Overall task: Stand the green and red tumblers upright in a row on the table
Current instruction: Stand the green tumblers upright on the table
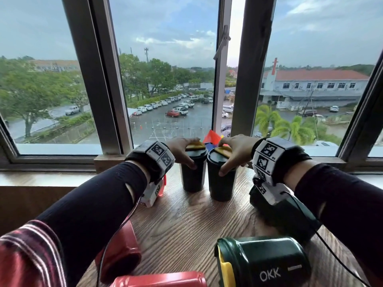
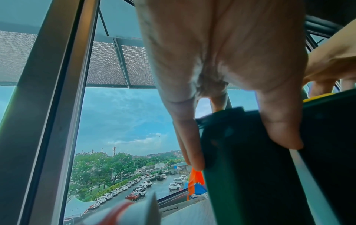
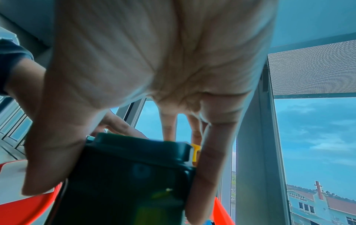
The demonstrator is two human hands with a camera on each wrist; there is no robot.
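Two dark green tumblers with yellow lid tabs stand upright side by side at the far edge of the wooden table (image 1: 186,228). My left hand (image 1: 187,152) grips the lid of the left tumbler (image 1: 192,179) from above, thumb on the near side. My right hand (image 1: 230,156) grips the lid of the right tumbler (image 1: 220,185) the same way. In the left wrist view my left hand's fingers (image 2: 277,121) curl over the green tumbler (image 2: 240,167). In the right wrist view my right hand's fingers (image 3: 208,159) wrap the tumbler's lid (image 3: 134,149).
A green tumbler marked OKK (image 1: 263,264) lies on its side at the front right, another dark one (image 1: 284,214) under my right wrist. Red tumblers lie at the front left (image 1: 122,251), bottom edge (image 1: 159,279) and under my left wrist (image 1: 163,185). The window sill (image 1: 51,179) runs behind.
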